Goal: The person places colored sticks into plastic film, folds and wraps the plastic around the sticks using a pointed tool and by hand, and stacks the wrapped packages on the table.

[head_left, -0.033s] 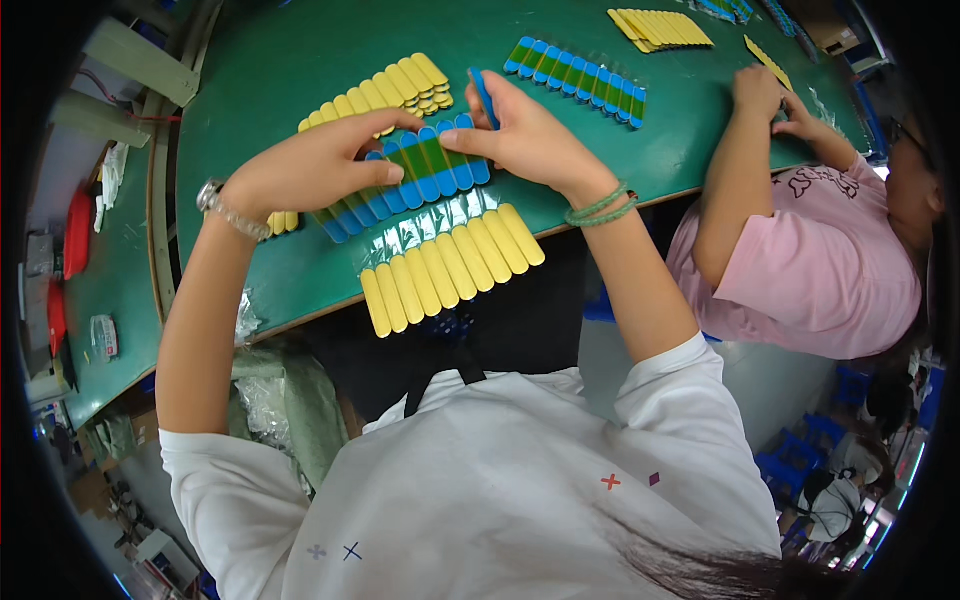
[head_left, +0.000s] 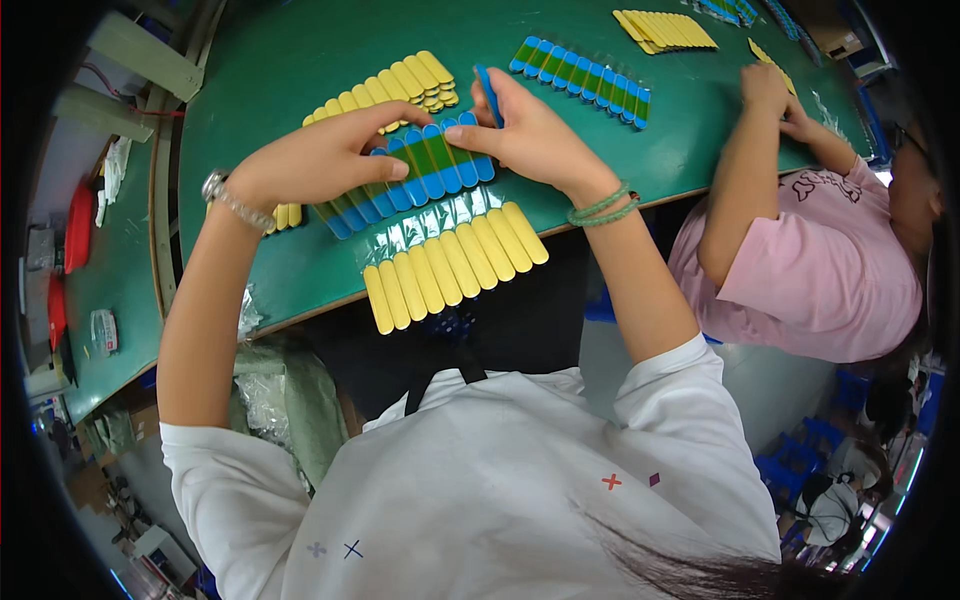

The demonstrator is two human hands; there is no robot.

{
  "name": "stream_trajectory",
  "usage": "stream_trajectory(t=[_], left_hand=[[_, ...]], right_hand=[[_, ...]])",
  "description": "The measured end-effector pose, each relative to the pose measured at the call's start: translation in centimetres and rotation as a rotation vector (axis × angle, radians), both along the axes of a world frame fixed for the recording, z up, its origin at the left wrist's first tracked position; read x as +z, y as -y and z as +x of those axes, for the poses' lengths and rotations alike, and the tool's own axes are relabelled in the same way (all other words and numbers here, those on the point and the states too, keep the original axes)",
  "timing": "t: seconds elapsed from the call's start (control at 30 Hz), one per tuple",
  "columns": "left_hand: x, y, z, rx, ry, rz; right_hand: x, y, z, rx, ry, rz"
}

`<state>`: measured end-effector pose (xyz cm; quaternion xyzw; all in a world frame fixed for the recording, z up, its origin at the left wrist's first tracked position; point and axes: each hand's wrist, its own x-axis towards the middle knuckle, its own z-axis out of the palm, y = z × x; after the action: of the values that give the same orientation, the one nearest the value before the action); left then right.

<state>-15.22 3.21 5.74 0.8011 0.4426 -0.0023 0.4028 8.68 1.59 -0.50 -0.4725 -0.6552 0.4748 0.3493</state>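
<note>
A strip of short, round-ended nail files (head_left: 433, 162), blue with green middles, lies across the near part of the table in clear plastic. My left hand (head_left: 315, 165) grips its left part between thumb and fingers, the other fingers partly hidden behind. My right hand (head_left: 530, 135) has its thumb on the strip's right end, and its curled fingers hold a single blue nail file (head_left: 488, 96) upright. Below, a row of yellow nail files (head_left: 455, 262) in clear wrap hangs over the table's front edge. Behind my left hand lies a pile of yellow nail files (head_left: 395, 85).
Another blue-and-green strip (head_left: 582, 80) lies farther right on the green table (head_left: 300, 50). A stack of yellow files (head_left: 665, 30) sits at the back. A person in a pink shirt (head_left: 800, 255) works at the right, both hands (head_left: 768, 100) near a yellow strip.
</note>
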Motion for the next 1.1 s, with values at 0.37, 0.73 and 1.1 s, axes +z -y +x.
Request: stream_trajectory(t=[0.37, 0.73, 1.1], left_hand=[[1.1, 1.4, -1.5, -0.009, 0.025, 0.015], [-0.5, 0.5, -1.4, -0.068, -0.062, 0.052], [-0.5, 1.1, -2.1, 0.094, 0.133, -0.096]], right_hand=[[-0.6, 0.2, -0.2, 0.003, -0.014, 0.039], [-0.6, 0.5, -0.1, -0.004, 0.001, 0.083], [-0.6, 0.4, 0.0, 0.009, 0.01, 0.095]])
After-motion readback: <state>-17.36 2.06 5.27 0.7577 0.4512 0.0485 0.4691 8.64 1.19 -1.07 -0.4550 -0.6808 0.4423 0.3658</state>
